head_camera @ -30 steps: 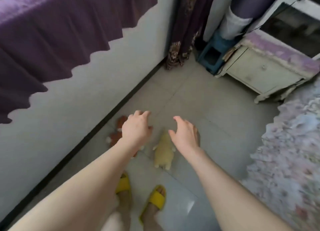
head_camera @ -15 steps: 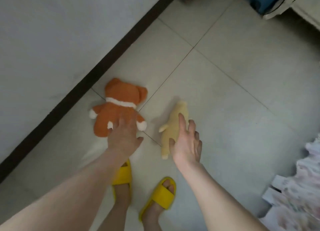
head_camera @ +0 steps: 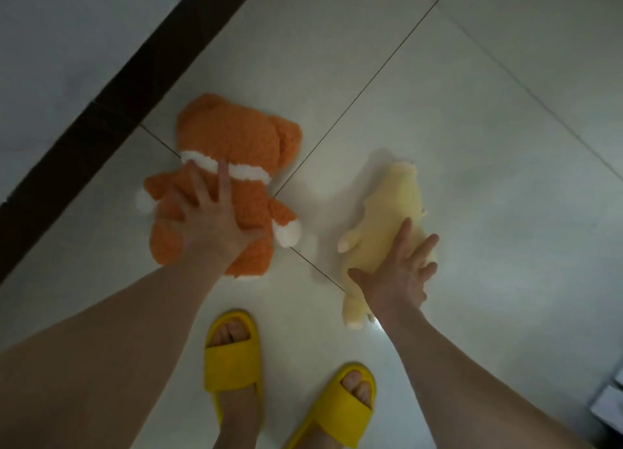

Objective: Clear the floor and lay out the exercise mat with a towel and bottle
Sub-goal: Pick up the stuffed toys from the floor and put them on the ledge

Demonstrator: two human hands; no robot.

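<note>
An orange plush bear (head_camera: 242,135) with a white collar and white paws lies face down on the pale tiled floor. My left hand (head_camera: 209,219) rests on its back with fingers spread. To its right lies a pale yellow plush animal (head_camera: 391,199), stretched lengthwise. My right hand (head_camera: 401,273) lies flat on its lower body, fingers apart. Neither toy is lifted off the floor. No mat, towel or bottle is in view.
A dark skirting board (head_camera: 111,88) runs diagonally along the white wall at upper left, close to the bear. My feet in yellow slippers (head_camera: 232,354) stand just below the toys. Something pale (head_camera: 606,401) pokes in at the lower right edge.
The view has dropped closer to the floor. Both hands have reached down from above the toys and now lie on them, left on the orange bear, right on the yellow plush.
</note>
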